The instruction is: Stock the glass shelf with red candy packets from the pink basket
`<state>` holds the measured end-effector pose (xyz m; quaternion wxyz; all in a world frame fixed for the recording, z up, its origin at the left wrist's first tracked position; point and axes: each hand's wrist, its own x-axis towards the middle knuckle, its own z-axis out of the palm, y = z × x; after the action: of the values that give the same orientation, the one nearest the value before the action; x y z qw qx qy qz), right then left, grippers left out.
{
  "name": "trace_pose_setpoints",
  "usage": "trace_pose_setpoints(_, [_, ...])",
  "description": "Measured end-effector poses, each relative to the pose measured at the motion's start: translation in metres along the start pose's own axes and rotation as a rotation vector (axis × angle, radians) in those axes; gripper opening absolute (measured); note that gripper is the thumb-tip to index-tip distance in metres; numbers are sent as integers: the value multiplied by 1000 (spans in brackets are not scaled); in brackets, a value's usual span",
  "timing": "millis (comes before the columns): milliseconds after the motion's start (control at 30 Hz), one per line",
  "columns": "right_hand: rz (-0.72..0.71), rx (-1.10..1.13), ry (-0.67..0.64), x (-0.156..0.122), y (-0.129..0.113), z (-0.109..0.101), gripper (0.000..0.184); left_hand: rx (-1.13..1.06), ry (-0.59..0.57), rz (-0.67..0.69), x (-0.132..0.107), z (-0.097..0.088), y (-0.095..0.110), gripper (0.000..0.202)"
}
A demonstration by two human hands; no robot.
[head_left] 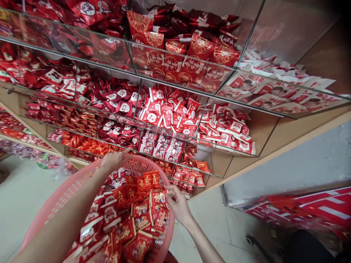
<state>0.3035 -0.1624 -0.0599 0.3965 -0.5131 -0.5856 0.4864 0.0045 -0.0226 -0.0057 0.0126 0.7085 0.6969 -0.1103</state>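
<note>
One red-and-gold packet (159, 199) is at the fingertips of the right hand (178, 205), just inside the right rim of the pink basket (68, 186), whose holed wall curves around a heap of small wrapped packs. The thumb and fingers of that hand are drawn together at the packet's outer edge, apparently pinching it. The left hand (113, 160) is at the basket's far rim, nearest the shelf unit (246, 167); whether its fingers grip the rim or only lie over it, I cannot tell. The step in hand looks to be handling packs at the basket's edge, and the next move would call for a light, secure pinch, with care that neighbouring packs do not slide over the rim. The packet is small and flat with a shiny wrapper, red with pale gold lettering, and lies close against similar packs, so it may be joined to them; that is unclear. Toward the far rim are orange-red packs (148, 179) with gold characters, and toward the basket's middle, red-and-white packs (111, 213) with round labels.
</note>
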Motion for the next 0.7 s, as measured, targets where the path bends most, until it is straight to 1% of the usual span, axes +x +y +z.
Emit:
trace_pose_setpoints(67, [-1,-7,-23,-2,-2,1,15,-15,1,-5,1,1,-1,63])
trace_pose_setpoints(333, [35,158,-63,-3,-7,10,17,-14,17,-7,2,4,-2,63])
trace_pose_setpoints(433, [57,196,-88,-6,-11,12,17,-22,27,-7,2,3,-2,63])
trace_pose_setpoints(533, [48,209,-108,-9,-15,16,17,-14,30,2,1,3,-1,63])
trace_pose_setpoints(700, [42,241,-155,-14,-16,31,17,-2,17,1,1,2,-1,64])
